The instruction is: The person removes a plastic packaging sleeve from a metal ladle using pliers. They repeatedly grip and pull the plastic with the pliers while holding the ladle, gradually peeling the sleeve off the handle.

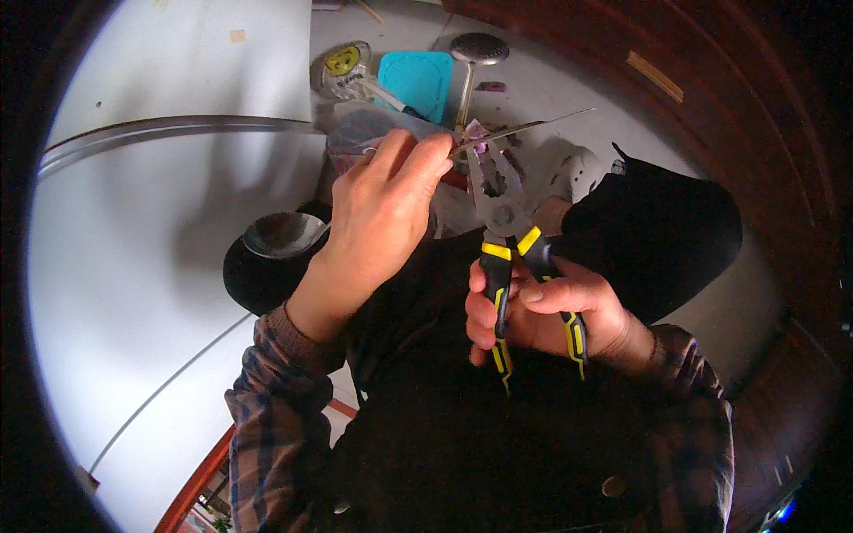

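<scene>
My left hand (383, 206) pinches a thin, pointed metal strip or wire (533, 125) that slants up to the right. Its other end is hidden by my fingers. In my right hand (593, 300) are combination pliers (503, 214) with black and yellow handles, held jaws upward. The handles are spread and the jaws look parted. The strip crosses the tips of the jaws; I cannot tell whether they touch it. A bit of pinkish-purple material shows at the tips. Beside my left wrist, a metal ladle bowl (283, 234) sits over my left knee.
On the floor lie a slotted metal skimmer (480, 50), a turquoise plastic tray or lid (416, 83) and a clear plastic item with a yellow cartoon face (343, 63). White panels (180, 73) stand at left. Dark brown wooden furniture (733, 86) curves along the right. A light-coloured clog (576, 173) is on my foot.
</scene>
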The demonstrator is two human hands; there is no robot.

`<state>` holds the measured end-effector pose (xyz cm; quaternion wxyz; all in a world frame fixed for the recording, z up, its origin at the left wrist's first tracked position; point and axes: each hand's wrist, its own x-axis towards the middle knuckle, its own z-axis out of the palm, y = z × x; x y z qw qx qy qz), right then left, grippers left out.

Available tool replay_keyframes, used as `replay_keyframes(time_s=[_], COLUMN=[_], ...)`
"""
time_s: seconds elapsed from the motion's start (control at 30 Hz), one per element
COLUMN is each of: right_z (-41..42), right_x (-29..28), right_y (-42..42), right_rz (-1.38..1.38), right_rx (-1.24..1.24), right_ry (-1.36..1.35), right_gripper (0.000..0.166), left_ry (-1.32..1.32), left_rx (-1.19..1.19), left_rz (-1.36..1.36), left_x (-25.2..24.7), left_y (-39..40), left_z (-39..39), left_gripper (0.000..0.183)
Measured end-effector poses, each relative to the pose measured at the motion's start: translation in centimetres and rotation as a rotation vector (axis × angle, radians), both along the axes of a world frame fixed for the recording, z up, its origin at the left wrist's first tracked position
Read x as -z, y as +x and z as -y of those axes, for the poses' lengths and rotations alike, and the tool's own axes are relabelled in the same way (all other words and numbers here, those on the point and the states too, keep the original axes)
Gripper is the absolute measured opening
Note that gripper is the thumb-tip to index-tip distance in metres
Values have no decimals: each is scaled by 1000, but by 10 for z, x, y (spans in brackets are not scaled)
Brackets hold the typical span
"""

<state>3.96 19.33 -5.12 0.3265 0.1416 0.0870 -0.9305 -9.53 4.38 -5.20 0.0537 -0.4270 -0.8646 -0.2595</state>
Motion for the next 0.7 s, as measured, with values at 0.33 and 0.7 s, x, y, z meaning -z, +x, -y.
replay_keyframes(time_s=[0.33,0.7], right_z=[-16,-31], right_x=[64,125], right_y=[-12,-72], right_rz=[-470,-682], right_rx=[-301,-454], right_ry=[1657,2118], right_gripper=[36,47], left_ry=[-374,-290], left_rx=[-31,-7], left_rz=[246,404], left_x=[21,113], left_y=[-6,-53], left_z=[-5,11], left_gripper=[7,13])
